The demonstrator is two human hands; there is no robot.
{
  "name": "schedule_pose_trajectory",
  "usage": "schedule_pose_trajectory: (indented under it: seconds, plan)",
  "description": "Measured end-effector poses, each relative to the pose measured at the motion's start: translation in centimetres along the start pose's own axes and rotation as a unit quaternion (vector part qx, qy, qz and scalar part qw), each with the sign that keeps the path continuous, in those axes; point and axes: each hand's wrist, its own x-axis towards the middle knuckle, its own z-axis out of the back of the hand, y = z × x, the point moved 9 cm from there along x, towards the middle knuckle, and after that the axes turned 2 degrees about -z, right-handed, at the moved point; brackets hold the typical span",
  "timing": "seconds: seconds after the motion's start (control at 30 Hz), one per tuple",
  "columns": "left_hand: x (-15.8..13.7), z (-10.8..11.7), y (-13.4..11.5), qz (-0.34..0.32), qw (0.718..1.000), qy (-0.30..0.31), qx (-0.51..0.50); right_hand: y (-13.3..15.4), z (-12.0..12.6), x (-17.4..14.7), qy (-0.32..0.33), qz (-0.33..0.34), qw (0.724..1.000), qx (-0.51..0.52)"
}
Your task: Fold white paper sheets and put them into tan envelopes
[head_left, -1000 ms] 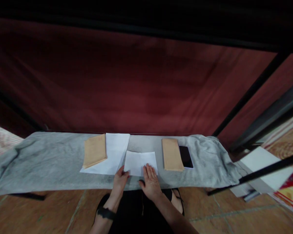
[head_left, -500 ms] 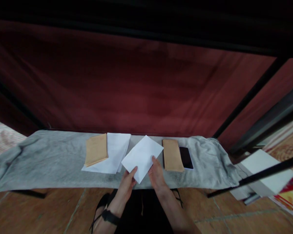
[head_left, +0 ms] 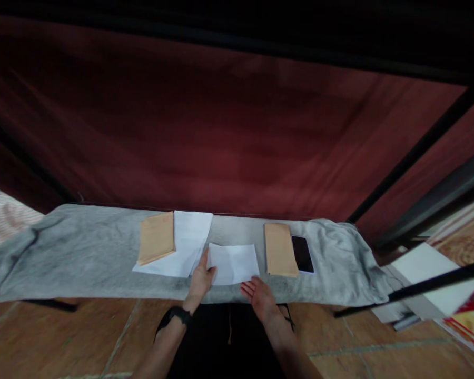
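Observation:
A folded sheet of white paper [head_left: 234,265] lies nearly square to me on the grey cloth, a faint crease down it. My left hand [head_left: 200,278] is at its left edge, the fingers stretched along that edge and the thumb spread onto the paper. Just off the lower right corner, my right hand [head_left: 259,296] is turned palm up with fingers extended, close to the paper's near edge; whether a fingertip touches it I cannot tell. To the left are larger white sheets [head_left: 191,239], partly under brown envelopes [head_left: 157,238].
A stack of brown envelopes [head_left: 280,250] lies to the right, beside a dark phone [head_left: 302,254]. Grey cloth [head_left: 90,247] covers the narrow table, backed by a dark red panel [head_left: 237,142]. A white box [head_left: 438,279] stands low at the far right.
The folded paper has turned from a slant to nearly straight and come down onto the cloth. My right hand has let go and opened; my left hand has shifted up along the paper's left side.

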Motion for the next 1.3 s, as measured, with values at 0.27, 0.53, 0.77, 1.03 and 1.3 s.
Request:
schedule_pose_trajectory:
  seconds: [0.27,0.53,0.77,1.03,1.3]
  plan:
    - [-2.7,-0.5,-2.5,-0.105,0.967,-0.053,0.226,0.2,0.1,-2.0,0.082,-0.005,0.976,-0.203]
    - [-4.1,-7.5,-3.5,-0.171,0.937,0.085,0.293,3.3,-7.8,-0.2,0.065,0.374,0.730,-0.569]
    - [-3.9,-5.3,-2.1,-0.151,0.952,0.053,0.263,2.2,-6.1,-0.3,0.020,0.442,0.560,-0.701]
    - [-4.4,-2.4,-1.1,-0.133,0.954,-0.007,0.267,3.7,-2.7,-0.9,-0.013,0.425,0.585,-0.690]
    - [-3.5,-4.5,-3.2,-0.162,0.957,0.039,0.238,3.8,-2.2,-1.1,-0.025,0.404,0.603,-0.688]
